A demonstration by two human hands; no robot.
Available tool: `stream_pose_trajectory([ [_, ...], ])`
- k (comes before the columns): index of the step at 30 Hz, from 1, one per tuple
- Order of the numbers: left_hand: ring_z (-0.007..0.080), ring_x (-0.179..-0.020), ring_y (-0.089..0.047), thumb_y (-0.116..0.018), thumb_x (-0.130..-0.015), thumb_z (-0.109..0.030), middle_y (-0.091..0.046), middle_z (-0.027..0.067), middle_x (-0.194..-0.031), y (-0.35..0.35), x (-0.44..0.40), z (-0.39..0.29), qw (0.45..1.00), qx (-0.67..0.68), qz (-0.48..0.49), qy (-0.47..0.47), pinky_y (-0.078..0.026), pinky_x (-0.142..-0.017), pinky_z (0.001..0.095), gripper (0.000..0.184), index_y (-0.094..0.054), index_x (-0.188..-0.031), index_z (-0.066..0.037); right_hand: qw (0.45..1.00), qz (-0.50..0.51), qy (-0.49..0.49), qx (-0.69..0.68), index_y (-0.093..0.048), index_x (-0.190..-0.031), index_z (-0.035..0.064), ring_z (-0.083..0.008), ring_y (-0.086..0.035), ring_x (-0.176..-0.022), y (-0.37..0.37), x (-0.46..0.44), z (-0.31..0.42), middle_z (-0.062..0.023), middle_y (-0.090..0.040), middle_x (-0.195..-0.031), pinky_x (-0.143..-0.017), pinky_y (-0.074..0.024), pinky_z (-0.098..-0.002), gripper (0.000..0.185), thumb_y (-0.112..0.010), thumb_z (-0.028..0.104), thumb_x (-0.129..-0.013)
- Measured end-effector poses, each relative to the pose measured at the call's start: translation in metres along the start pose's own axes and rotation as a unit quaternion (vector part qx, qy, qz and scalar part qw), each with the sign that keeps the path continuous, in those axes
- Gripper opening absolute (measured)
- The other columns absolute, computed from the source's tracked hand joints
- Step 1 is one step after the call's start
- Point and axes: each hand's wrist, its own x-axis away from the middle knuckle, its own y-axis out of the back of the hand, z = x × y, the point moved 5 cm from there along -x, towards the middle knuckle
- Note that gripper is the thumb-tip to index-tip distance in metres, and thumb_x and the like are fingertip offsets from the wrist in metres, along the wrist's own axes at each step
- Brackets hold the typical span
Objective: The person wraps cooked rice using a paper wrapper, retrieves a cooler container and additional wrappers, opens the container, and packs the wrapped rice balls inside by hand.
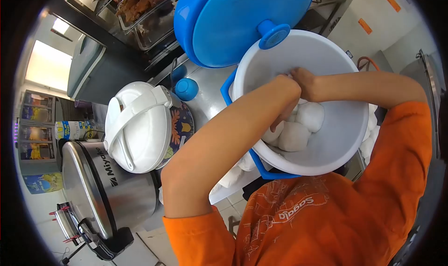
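Observation:
Both arms reach down into a large white tub [343,147] with blue handles. At its bottom lie several round white bundles [295,136], smooth and wrapped-looking. My left hand [285,108] is bent down over them, a fingertip beside the nearest bundle; its wrist hides most of the fingers. Close against that wrist, my right hand [305,85] is curled closed, and whatever it holds is hidden. A big blue lid [228,28] with a round knob leans upright at the far rim.
Left of the tub stand a white-lidded rice container [137,126], a blue cup [186,89] and a steel Miyako cooker [116,182]. More white bundles [231,176] lie outside the tub, on both sides. Trays of brown food [144,7] sit in a case behind.

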Motion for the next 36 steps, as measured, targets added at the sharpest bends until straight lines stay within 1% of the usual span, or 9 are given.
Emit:
stream_pose_trajectory([
  [11,0.0235,-0.113,-0.048,-0.068,-0.071,-0.042,-0.05,0.0052,-0.126,-0.001,-0.034,-0.004,0.994,-0.083,-0.047,-0.056,-0.039,-0.09,0.0372,0.058,-0.052,-0.123,-0.02,0.985,-0.015,0.069,-0.16,-0.031,-0.135,0.0189,-0.0354,-0.033,-0.119,-0.006,0.003,0.003,-0.0162,-0.033,-0.131,-0.093,-0.0384,-0.0349,0.105,-0.082,0.024,-0.043],
  [14,0.0233,-0.111,-0.049,-0.064,-0.076,-0.037,-0.051,0.0044,-0.124,-0.001,-0.015,-0.002,0.995,-0.076,-0.029,-0.053,-0.039,-0.09,0.0373,0.053,-0.05,-0.124,-0.02,0.985,0.028,0.112,-0.128,-0.024,-0.138,0.0231,-0.0352,-0.036,-0.115,0.006,0.028,0.001,-0.0165,-0.036,-0.126,-0.093,-0.0364,-0.0369,0.098,-0.076,0.028,-0.055],
  [17,0.0214,-0.108,-0.051,-0.068,-0.072,-0.033,-0.055,0.0049,-0.117,0.001,-0.01,-0.004,0.994,-0.066,-0.059,-0.059,-0.041,-0.087,0.0349,0.05,-0.055,-0.117,-0.016,0.991,-0.124,0.054,-0.004,-0.021,-0.139,0.0238,-0.0358,-0.037,-0.112,-0.028,0.017,0.02,-0.0156,-0.039,-0.12,-0.094,-0.0307,-0.0386,0.083,-0.062,0.037,-0.068],
  [20,0.0218,-0.105,-0.052,-0.065,-0.075,-0.033,-0.058,0.0053,-0.113,0.002,-0.005,-0.006,0.994,-0.076,-0.051,-0.051,-0.042,-0.087,0.0355,0.047,-0.055,-0.117,-0.015,0.988,0.059,0.042,0.137,-0.02,-0.139,0.0253,-0.0312,-0.036,-0.114,-0.008,0.026,0.023,-0.0132,-0.039,-0.122,-0.093,-0.0264,-0.0365,0.074,-0.048,0.044,-0.073],
  [23,0.0222,-0.103,-0.054,-0.063,-0.078,-0.032,-0.06,0.0057,-0.109,0.003,0.003,-0.01,0.995,-0.091,-0.039,-0.031,-0.042,-0.087,0.0361,0.044,-0.055,-0.117,-0.015,0.986,0.091,0.033,0.137,-0.02,-0.139,0.0233,-0.0237,-0.033,-0.116,0.004,0.029,0.023,-0.0089,-0.04,-0.123,-0.089,-0.0271,-0.0316,0.078,-0.049,0.046,-0.071],
  [28,0.0227,-0.1,-0.056,-0.06,-0.08,-0.029,-0.061,0.0066,-0.107,0.01,0.012,-0.006,0.994,-0.065,-0.078,-0.034,-0.042,-0.086,0.0365,0.044,-0.052,-0.12,-0.014,0.993,-0.119,0.001,0.024,-0.022,-0.138,0.0165,-0.0239,-0.039,-0.115,0.041,0.063,-0.007,-0.0065,-0.043,-0.121,-0.093,-0.0325,-0.0372,0.075,-0.059,0.03,-0.074],
  [32,0.0281,-0.104,-0.054,-0.056,-0.08,-0.019,-0.052,0.0151,-0.12,0.013,-0.053,0.015,0.994,0.0,-0.108,0.005,-0.042,-0.089,0.0371,0.059,-0.033,-0.134,-0.017,0.821,-0.37,0.002,-0.436,-0.041,-0.125,0.0112,-0.0211,-0.054,-0.098,0.089,0.179,-0.072,-0.0091,-0.053,-0.114,-0.083,-0.0431,-0.0328,0.054,-0.062,0.023,-0.077],
  [34,0.0327,-0.108,-0.051,-0.053,-0.078,-0.013,-0.043,0.0215,-0.126,0.023,-0.043,0.009,0.961,0.122,-0.247,-0.011,-0.041,-0.091,0.0388,0.068,-0.021,-0.138,-0.019,0.754,-0.379,-0.054,-0.533,-0.047,-0.121,0.0109,-0.0205,-0.053,-0.097,0.079,0.233,-0.099,-0.0065,-0.054,-0.113,-0.084,-0.0403,-0.0325,0.05,-0.064,0.019,-0.075],
  [36,0.0366,-0.111,-0.048,-0.05,-0.078,-0.009,-0.036,0.027,-0.129,0.027,-0.037,-0.002,0.935,0.169,-0.305,-0.068,-0.039,-0.093,0.0402,0.074,-0.013,-0.14,-0.021,0.673,-0.461,-0.265,-0.515,-0.052,-0.111,0.0057,-0.0172,-0.057,-0.084,0.043,0.256,-0.111,-0.0073,-0.058,-0.096,-0.075,-0.045,-0.0282,0.04,-0.065,0.019,-0.076],
])
